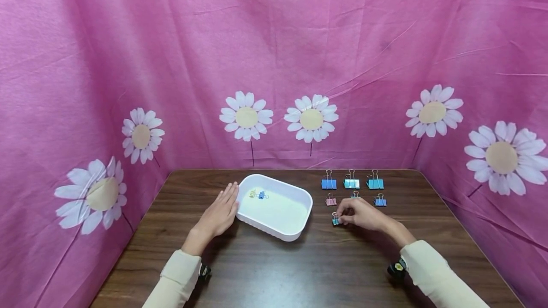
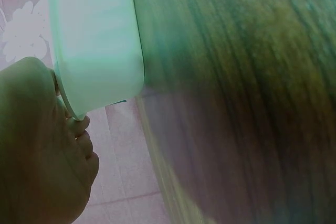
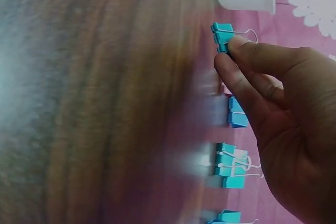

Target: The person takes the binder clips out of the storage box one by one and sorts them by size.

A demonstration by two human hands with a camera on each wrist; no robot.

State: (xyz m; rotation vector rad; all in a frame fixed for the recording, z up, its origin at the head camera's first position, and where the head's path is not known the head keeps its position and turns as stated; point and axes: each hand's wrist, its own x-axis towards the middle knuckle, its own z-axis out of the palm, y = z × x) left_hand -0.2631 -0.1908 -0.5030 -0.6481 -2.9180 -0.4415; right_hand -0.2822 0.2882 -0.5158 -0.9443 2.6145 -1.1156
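A small teal binder clip (image 1: 335,219) is pinched between the thumb and fingers of my right hand (image 1: 363,214), to the right of a white tray (image 1: 274,233). The right wrist view shows the thumb and fingertips on one end of the teal clip (image 3: 223,36), its wire handle sticking out. My left hand (image 1: 219,212) lies with straight fingers against the tray's left side. In the left wrist view its fingertips are partly hidden behind the tray wall (image 2: 100,40). Inside the tray are a yellow binder clip (image 1: 253,194) and a blue one (image 1: 261,195).
Larger clips form a back row: one blue (image 1: 328,184) and two teal (image 1: 351,184). In front of them are a pink clip (image 1: 331,201), a blue clip (image 1: 380,202) and one partly hidden by my right hand. A pink flowered curtain (image 1: 274,51) surrounds the brown table (image 1: 274,274).
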